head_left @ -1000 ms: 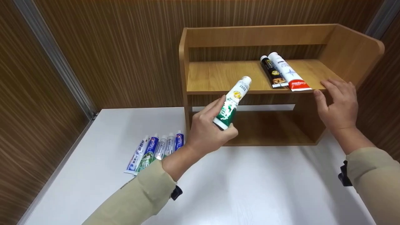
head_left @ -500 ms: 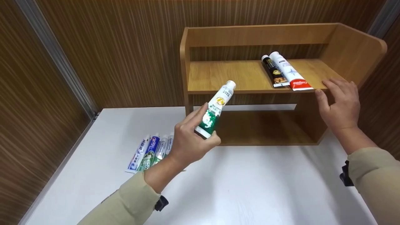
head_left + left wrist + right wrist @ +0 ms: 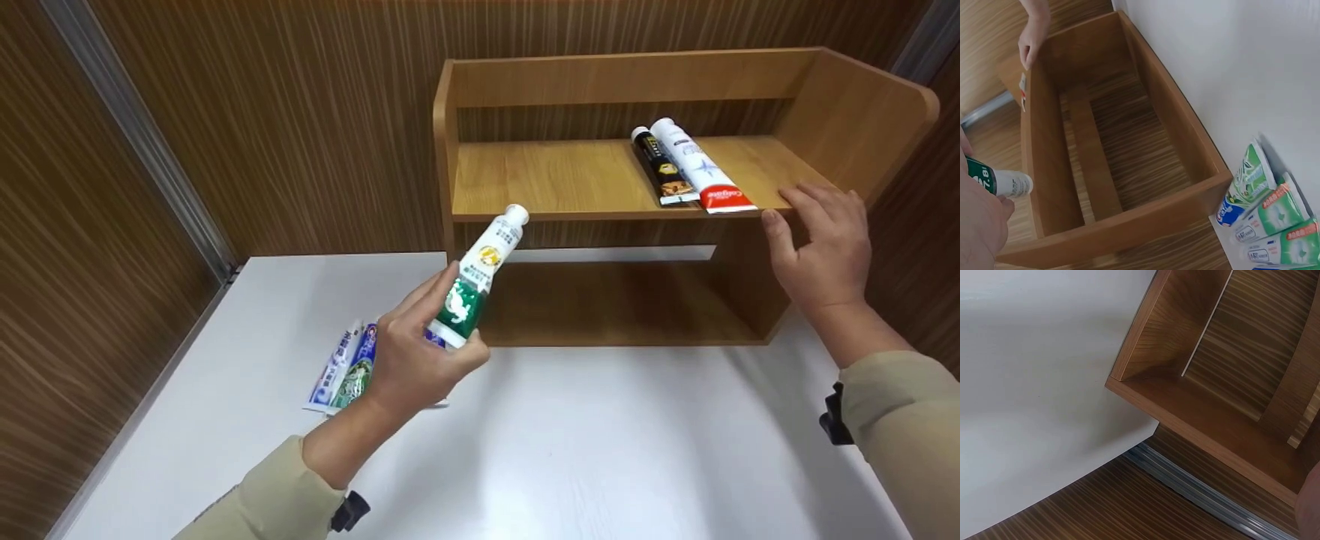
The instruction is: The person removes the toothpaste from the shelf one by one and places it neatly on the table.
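Observation:
My left hand (image 3: pixel 420 349) pinches a white and green toothpaste tube (image 3: pixel 487 262) near its crimped end. The tube's white cap points up and to the right, and it is in the air in front of the shelf unit. In the left wrist view the cap end of the tube (image 3: pixel 1012 183) shows beside the hand. My right hand (image 3: pixel 829 251) rests at the right of the upper shelf's front edge, fingers extended and holding no tube. Near it, a black toothpaste tube (image 3: pixel 664 169) and a white and red Colgate tube (image 3: pixel 697 161) lie side by side on that shelf.
The wooden two-level shelf unit (image 3: pixel 600 214) stands on a white table (image 3: pixel 600 435). On the table to its left lies a row of several toothpaste tubes (image 3: pixel 1249 177), partly hidden by my left hand in the head view. Wood-grain panels (image 3: pixel 300 135) enclose the back and sides.
My left hand has moved left and slightly down with the white and green toothpaste tube, now covering more of the row on the table. My right hand stays at the shelf edge.

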`<state>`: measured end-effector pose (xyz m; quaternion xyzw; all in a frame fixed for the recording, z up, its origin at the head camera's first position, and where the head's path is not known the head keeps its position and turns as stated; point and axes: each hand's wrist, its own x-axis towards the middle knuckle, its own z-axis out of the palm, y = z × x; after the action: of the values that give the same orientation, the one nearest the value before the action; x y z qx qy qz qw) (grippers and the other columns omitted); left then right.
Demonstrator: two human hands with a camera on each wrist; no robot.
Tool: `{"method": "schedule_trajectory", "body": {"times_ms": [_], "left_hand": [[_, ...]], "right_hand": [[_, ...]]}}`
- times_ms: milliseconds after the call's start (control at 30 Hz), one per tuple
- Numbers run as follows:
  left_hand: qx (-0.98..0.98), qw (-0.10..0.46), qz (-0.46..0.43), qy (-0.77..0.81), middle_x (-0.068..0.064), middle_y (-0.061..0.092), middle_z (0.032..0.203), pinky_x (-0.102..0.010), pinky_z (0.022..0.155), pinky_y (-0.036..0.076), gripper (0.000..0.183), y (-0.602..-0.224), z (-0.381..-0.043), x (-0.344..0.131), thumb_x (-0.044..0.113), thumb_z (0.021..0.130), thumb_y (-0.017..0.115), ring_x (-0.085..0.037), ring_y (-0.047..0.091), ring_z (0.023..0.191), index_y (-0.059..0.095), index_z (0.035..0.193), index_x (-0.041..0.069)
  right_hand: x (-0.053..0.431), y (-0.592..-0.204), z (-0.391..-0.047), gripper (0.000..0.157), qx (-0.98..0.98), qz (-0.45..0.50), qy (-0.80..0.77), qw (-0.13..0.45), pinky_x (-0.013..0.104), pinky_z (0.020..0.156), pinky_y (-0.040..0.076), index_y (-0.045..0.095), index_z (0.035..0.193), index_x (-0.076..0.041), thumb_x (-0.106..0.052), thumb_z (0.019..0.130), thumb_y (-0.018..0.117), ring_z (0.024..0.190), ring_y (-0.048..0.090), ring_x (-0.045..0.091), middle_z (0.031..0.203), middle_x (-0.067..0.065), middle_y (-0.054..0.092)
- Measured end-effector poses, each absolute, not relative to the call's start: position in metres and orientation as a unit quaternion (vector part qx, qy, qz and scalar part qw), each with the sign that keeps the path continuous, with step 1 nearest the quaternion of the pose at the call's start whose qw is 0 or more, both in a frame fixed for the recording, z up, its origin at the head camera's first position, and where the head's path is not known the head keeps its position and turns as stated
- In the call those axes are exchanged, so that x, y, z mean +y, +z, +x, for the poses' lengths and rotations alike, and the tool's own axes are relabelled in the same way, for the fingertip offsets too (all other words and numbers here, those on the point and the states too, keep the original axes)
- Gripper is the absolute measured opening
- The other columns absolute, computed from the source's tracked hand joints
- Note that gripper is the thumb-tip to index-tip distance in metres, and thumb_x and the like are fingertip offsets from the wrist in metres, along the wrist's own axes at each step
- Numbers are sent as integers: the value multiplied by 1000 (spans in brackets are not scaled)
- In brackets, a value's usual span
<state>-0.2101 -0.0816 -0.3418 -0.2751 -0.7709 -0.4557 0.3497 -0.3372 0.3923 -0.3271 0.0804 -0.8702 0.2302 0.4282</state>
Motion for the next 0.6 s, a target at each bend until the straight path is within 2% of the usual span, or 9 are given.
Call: {"method": "schedule_trajectory", "body": {"times_ms": [367,600], "left_hand": [[-777,352,-255,-456,0,57,136,-26,72,58,69,-350,-203,-107,13,78,76,-15,61,114,50,142,11],[-777,343,-239,-470,-5,58,134,-30,70,58,72,-357,-198,-122,4,75,78,-19,63,112,50,142,8]], "right_hand": [[392,-327,-336,44,-868,82,231,431,37,120,9,62,132,-14,-36,95,59,134,42,27,138,10,55],[394,-329,-340,42,-854,99,230,455,39,119,13,64,129,-12,-34,93,62,131,45,29,134,13,58]]}}
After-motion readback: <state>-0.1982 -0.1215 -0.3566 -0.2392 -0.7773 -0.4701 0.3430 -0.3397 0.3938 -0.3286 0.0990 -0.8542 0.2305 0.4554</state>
